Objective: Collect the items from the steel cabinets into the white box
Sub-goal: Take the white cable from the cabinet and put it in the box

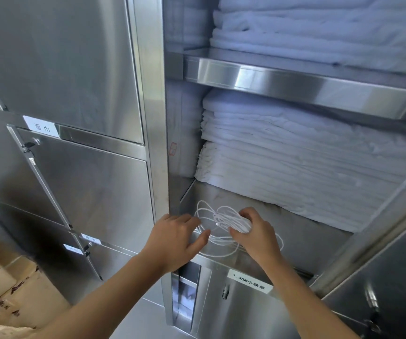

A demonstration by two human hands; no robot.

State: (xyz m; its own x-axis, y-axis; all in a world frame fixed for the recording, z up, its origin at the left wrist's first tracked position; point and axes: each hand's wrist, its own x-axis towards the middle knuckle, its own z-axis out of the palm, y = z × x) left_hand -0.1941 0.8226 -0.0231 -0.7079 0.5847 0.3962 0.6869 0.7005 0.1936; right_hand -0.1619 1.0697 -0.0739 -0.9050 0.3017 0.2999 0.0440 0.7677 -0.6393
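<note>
Below the folded white linen stack (295, 167), right hand (255, 232) grips thin coiled white cord (226, 222), left hand (175, 238) relaxed beside it.

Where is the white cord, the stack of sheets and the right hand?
cord (227, 221): head view, on the bunched coil.
sheets (295, 165): head view, on the folded front edges.
right hand (258, 234): head view, on its back.
</note>
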